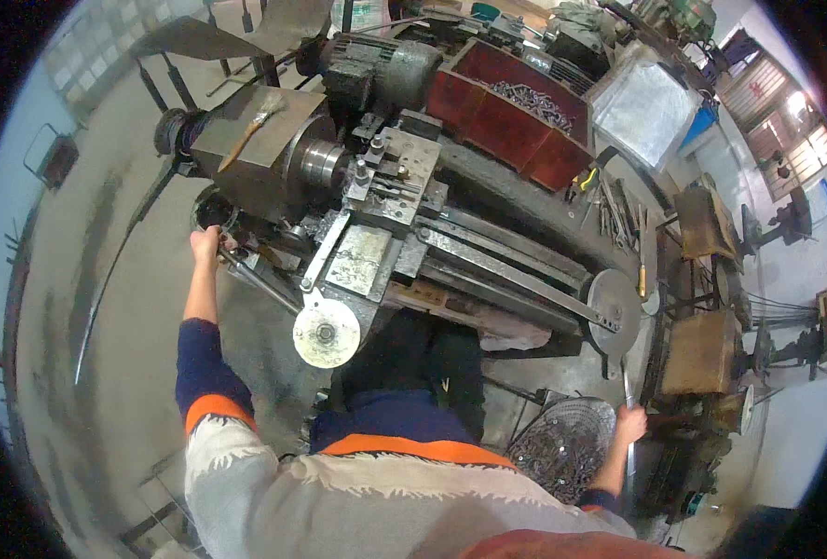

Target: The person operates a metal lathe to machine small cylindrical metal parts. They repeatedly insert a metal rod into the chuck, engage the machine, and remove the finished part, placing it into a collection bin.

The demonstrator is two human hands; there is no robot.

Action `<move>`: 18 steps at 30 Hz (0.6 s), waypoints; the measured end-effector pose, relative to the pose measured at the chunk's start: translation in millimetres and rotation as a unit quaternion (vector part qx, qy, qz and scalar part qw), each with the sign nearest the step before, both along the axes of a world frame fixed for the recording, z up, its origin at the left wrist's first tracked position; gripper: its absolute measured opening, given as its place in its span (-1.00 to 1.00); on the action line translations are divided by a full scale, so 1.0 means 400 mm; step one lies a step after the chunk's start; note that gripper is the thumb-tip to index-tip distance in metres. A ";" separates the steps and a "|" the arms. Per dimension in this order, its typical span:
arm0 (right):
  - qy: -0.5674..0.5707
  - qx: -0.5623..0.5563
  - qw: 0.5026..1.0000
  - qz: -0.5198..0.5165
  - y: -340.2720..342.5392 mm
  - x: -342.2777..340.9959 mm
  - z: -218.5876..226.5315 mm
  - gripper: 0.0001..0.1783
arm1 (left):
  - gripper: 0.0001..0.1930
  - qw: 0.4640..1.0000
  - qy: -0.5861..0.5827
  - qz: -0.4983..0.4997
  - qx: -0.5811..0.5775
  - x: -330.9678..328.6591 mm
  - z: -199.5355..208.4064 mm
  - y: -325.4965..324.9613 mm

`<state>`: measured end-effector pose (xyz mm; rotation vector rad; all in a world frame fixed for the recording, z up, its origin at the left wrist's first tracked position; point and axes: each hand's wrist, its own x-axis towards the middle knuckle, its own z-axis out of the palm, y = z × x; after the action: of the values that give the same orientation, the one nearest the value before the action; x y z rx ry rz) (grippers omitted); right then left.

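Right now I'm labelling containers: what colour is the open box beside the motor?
The box is dark red; the head view shows it.

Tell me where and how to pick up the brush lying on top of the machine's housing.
Grip the brush by its wooden handle, probably with the left hand, the nearer one. Come from the person's side: the slim handle slants that way, while the bristles point away. It lies on the housing, so pinching across the handle from above looks easiest.
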<state>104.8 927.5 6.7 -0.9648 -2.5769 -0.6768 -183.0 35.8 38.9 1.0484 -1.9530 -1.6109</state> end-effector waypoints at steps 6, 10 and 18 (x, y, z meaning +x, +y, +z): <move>-0.023 -0.194 0.978 -0.080 0.065 -0.149 0.121 -0.60 | -0.89 0.993 0.003 0.006 -0.119 0.111 -0.028 -0.105; -0.022 -0.227 0.966 -0.118 0.019 -0.132 0.129 -0.55 | -0.84 0.998 -0.005 0.059 -0.031 0.337 -0.074 -0.157; 0.004 -0.201 0.974 -0.104 -0.116 0.002 0.055 -0.55 | -0.83 0.967 0.113 0.224 0.042 0.480 -0.069 -0.056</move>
<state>105.5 881.0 28.7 -1.3692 -2.6844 -0.1933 9.1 13.3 11.3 1.1780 -1.3866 -1.4880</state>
